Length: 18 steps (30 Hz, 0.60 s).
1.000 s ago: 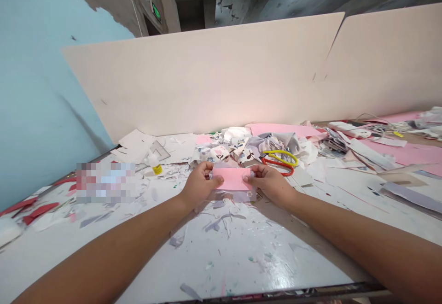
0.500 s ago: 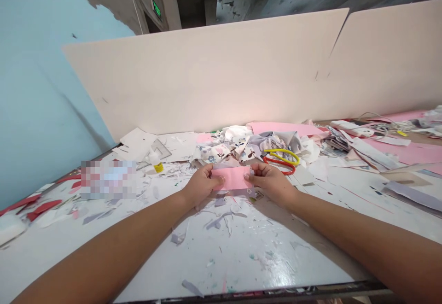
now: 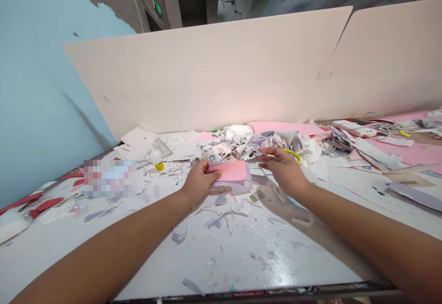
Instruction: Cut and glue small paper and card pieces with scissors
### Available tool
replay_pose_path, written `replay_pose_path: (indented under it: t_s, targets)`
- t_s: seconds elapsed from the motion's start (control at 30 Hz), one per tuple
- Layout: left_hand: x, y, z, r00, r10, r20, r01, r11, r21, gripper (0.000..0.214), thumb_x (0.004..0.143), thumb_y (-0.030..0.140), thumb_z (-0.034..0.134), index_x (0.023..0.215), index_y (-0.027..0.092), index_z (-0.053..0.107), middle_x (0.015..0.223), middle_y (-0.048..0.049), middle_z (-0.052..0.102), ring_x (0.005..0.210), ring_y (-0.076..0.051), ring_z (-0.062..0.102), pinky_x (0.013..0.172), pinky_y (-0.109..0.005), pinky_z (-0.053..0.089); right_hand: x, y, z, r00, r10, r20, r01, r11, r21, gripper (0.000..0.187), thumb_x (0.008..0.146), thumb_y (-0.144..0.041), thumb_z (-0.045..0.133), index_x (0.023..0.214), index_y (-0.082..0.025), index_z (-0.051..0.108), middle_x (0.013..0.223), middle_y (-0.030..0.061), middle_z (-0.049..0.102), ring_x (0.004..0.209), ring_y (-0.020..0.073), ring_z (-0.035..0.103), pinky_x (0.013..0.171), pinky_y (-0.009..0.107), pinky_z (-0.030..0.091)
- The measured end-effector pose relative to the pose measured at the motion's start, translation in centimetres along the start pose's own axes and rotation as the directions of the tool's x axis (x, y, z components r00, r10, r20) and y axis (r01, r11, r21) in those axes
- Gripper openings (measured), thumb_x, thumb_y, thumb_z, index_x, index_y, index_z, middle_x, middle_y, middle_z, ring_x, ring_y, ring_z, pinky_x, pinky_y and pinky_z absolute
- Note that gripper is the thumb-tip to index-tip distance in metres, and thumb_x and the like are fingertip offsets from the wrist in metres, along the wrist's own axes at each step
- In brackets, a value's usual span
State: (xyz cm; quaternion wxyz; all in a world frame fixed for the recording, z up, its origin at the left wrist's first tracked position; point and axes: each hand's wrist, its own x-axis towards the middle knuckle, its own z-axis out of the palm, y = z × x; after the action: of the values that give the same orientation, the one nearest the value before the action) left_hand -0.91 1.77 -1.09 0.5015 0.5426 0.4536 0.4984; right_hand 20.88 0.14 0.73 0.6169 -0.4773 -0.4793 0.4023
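My left hand (image 3: 202, 182) pinches the left end of a pink piece of paper (image 3: 231, 172) between thumb and fingers. Under the pink paper lies a lavender piece with a small white flower (image 3: 246, 185) near its corner. To the right, my right hand (image 3: 285, 171) is apart from the paper, its fingers spread and holding nothing. It hovers over the scissors, whose yellow handle (image 3: 293, 154) shows behind the hand while the rest is hidden. Crumpled flower-printed fabric (image 3: 221, 151) lies just behind the paper.
A glue bottle with a yellow label (image 3: 159, 165) and a clear set square (image 3: 162, 147) are at the left. Scraps (image 3: 219, 221) litter the white table (image 3: 276, 262). Pink sheets (image 3: 397, 152) and a white power strip (image 3: 355, 128) lie right. A pale partition (image 3: 221, 78) stands behind.
My right hand has let go of the pink paper's right end and moved right, over the scissors, with fingers opening. My left hand keeps its hold.
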Motion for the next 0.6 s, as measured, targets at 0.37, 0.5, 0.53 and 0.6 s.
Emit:
replay_pose_path:
  t_s: [0.37, 0.5, 0.53, 0.6]
  targets:
    - [-0.4, 0.7, 0.3, 0.996, -0.058, 0.072, 0.061, 0.997, -0.043, 0.032, 0.056, 0.023, 0.073, 0.077, 0.016, 0.05, 0.066, 0.0037, 0.052, 0.053, -0.007, 0.051, 0.055, -0.036, 0.057, 1.5, -1.6, -1.6, 0.991, 0.111, 0.074, -0.118, 0.987, 0.106, 0.02, 0.054, -0.005, 0.048, 0.068, -0.019, 0.051, 0.063, -0.0001, 0.058, 0.052, 0.0097, 0.048, 0.045, 0.022, 0.034]
    - [-0.4, 0.6, 0.3, 0.998, -0.029, 0.051, 0.028, 1.0, 0.012, 0.029, 0.058, 0.023, 0.071, 0.074, 0.016, 0.049, 0.061, 0.0052, 0.049, 0.05, -0.006, 0.049, 0.048, -0.029, 0.055, 1.2, -2.2, -1.4, 0.958, 0.207, 0.199, -0.234, 0.964, 0.123, 0.018, 0.053, -0.006, 0.046, 0.066, -0.018, 0.049, 0.055, -0.0019, 0.053, 0.042, 0.0056, 0.037, 0.04, 0.02, 0.026]
    - [-0.4, 0.6, 0.3, 0.998, -0.029, 0.052, 0.029, 1.0, 0.01, 0.029, 0.058, 0.023, 0.071, 0.073, 0.016, 0.049, 0.061, 0.0055, 0.049, 0.05, -0.006, 0.049, 0.048, -0.029, 0.055, 1.1, -2.2, -1.4, 0.946, 0.226, 0.232, -0.259, 0.958, 0.122, 0.017, 0.053, -0.007, 0.045, 0.066, -0.018, 0.049, 0.054, -0.0024, 0.052, 0.04, 0.0047, 0.033, 0.038, 0.02, 0.022]
    - [-0.5, 0.7, 0.3, 0.997, -0.041, 0.066, 0.043, 0.999, -0.017, 0.029, 0.057, 0.023, 0.072, 0.074, 0.016, 0.049, 0.062, 0.0058, 0.049, 0.052, -0.006, 0.049, 0.051, -0.031, 0.056, 0.9, -2.3, -1.3, 0.922, 0.255, 0.292, -0.299, 0.947, 0.115, 0.017, 0.052, -0.008, 0.044, 0.066, -0.018, 0.048, 0.051, -0.0037, 0.049, 0.036, 0.0037, 0.025, 0.037, 0.02, 0.015]
